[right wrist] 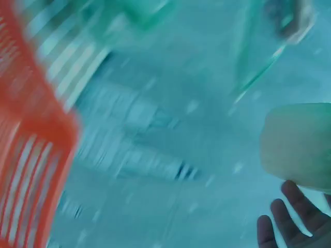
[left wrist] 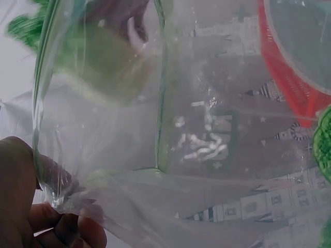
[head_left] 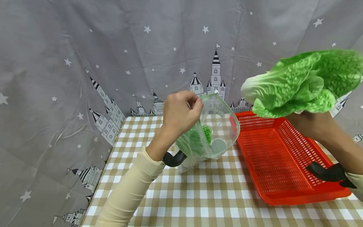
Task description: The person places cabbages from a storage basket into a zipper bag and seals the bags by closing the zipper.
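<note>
My left hand [head_left: 181, 112] pinches the top edge of a clear zip bag [head_left: 218, 110] with a green rim, gathering the plastic between thumb and fingers. The bag's mouth gapes to the right. Inside or behind its plastic show green leaves [head_left: 191, 140], a bright bumpy green piece [head_left: 207, 134] and a pale grey-green disc [head_left: 219, 146]. Up at the right, my right hand [head_left: 310, 124] holds a Chinese cabbage [head_left: 297, 83] from below, its white base toward the bag. In the right wrist view its fingers [right wrist: 297, 212] show under the pale base; the thumb is hidden.
A red plastic basket [head_left: 259, 189] with perforated walls stands on the checked tablecloth [head_left: 181, 198], right of the bag and under the right forearm. Behind the table hangs a grey curtain [head_left: 158, 63] printed with stars and castles.
</note>
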Motion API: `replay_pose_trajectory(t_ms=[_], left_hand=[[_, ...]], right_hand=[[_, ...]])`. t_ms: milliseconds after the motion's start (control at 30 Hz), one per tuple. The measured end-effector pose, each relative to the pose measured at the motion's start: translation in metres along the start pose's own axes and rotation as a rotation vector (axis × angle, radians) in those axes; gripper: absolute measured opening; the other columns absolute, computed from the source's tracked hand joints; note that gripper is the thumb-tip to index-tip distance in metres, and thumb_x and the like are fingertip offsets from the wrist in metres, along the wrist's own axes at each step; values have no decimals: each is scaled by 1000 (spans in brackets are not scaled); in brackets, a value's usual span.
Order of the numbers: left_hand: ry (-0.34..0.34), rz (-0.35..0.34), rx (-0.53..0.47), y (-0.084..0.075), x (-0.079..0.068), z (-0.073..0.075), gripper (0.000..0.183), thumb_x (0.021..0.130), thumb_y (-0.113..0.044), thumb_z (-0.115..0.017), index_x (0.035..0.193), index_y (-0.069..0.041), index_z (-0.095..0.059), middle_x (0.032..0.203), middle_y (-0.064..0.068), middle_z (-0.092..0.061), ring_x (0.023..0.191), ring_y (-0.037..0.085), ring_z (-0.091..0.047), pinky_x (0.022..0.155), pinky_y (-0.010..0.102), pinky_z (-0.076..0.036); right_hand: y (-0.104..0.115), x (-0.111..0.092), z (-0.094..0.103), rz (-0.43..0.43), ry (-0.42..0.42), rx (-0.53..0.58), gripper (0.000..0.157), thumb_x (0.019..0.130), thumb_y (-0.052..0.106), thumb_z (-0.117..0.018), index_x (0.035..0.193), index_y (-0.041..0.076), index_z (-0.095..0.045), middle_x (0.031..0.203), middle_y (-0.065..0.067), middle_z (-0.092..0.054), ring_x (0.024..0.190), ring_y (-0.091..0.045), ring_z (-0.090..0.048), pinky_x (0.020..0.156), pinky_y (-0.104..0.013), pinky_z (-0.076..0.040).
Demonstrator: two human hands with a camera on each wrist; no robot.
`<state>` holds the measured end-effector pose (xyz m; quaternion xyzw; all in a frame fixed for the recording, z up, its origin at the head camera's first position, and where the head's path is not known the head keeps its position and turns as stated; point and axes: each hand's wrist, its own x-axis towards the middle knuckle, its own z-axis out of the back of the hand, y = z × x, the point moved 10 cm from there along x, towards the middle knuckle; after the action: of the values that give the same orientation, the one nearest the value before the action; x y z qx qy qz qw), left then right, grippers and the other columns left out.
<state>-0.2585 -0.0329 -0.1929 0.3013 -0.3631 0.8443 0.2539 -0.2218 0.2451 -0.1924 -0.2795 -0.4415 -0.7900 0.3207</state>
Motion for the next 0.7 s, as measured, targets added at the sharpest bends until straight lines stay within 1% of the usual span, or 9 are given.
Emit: replay_pose_trajectory(t_ms=[67, 100, 167, 267, 367, 400, 467, 600, 700], left_hand=[[0, 7, 5, 0, 0, -1, 20, 81, -11, -58, 63, -15, -66, 58, -8, -58, 53, 6, -53, 51, 26, -42], [0, 9, 7, 0, 0, -1, 20, 81, -11, -58, 63, -15, -66, 58, -8, -58, 53, 6, -52, 51, 26, -42], [-1, 15, 6, 1, 1, -1, 20, 81, -10, -58, 63, -15, -66, 58, -7, -58, 52, 6, -52, 51, 27, -42], [-2, 30, 10, 3, 0, -1, 20, 80, -9, -58, 63, -15, -67, 58, -7, -58, 52, 6, -52, 51, 27, -42], [5, 41, 4, 5, 0, 0, 20, 81, -9, -58, 64, -14, -67, 58, -7, -58, 51, 6, -51, 50, 26, -42], [10, 44, -2, 5, 0, 0, 20, 82, -8, -58, 65, -13, -67, 58, -6, -59, 50, 6, -51, 50, 27, -42], [17, 50, 2, 6, 0, 1, 18, 82, -11, -61, 65, -13, -67, 58, -6, -58, 50, 7, -50, 50, 27, -41], [18, 58, 10, 8, -1, 2, 15, 81, -8, -61, 67, -12, -67, 59, -4, -59, 50, 9, -49, 50, 28, -40], [10, 61, -2, 9, -2, 4, 17, 81, -4, -58, 69, -10, -68, 60, -3, -59, 50, 8, -50, 50, 27, -41]], right_hand=[[12, 10, -13, -2, -17, 207, 37, 89, -2, -59, 126, -4, -57, 118, 5, -61, 108, -11, -55, 93, -19, -40], [15, 14, -20, -29, -27, 311, 45, 86, -12, -58, 129, -3, -55, 120, -2, -61, 110, -15, -55, 94, -21, -40], [20, 19, -36, -79, -15, 403, 49, 85, -16, -58, 132, -2, -52, 121, -9, -60, 113, -21, -54, 97, -25, -40], [20, 20, -60, -232, 61, 233, 49, 89, 0, -66, 135, 7, -50, 122, -5, -59, 112, -18, -54, 96, -27, -39], [16, 15, -81, -357, 171, 66, 53, 90, 16, -70, 137, 10, -47, 126, -4, -59, 113, -18, -55, 93, -36, -42], [14, 13, -88, -377, 207, 28, 51, 91, 21, -70, 136, 8, -49, 124, -6, -60, 110, -21, -57, 90, -39, -45], [13, 9, -98, -391, 267, -56, 42, 94, 30, -66, 126, 5, -56, 110, -7, -68, 99, -22, -63, 81, -43, -48], [11, 0, -111, -400, 346, -188, 39, 98, 40, -57, 103, 3, -65, 77, -2, -70, 73, -19, -66, 62, -38, -47], [8, -4, -115, -407, 364, -215, 40, 98, 41, -57, 100, 3, -66, 74, 0, -69, 69, -16, -64, 59, -35, -47]])
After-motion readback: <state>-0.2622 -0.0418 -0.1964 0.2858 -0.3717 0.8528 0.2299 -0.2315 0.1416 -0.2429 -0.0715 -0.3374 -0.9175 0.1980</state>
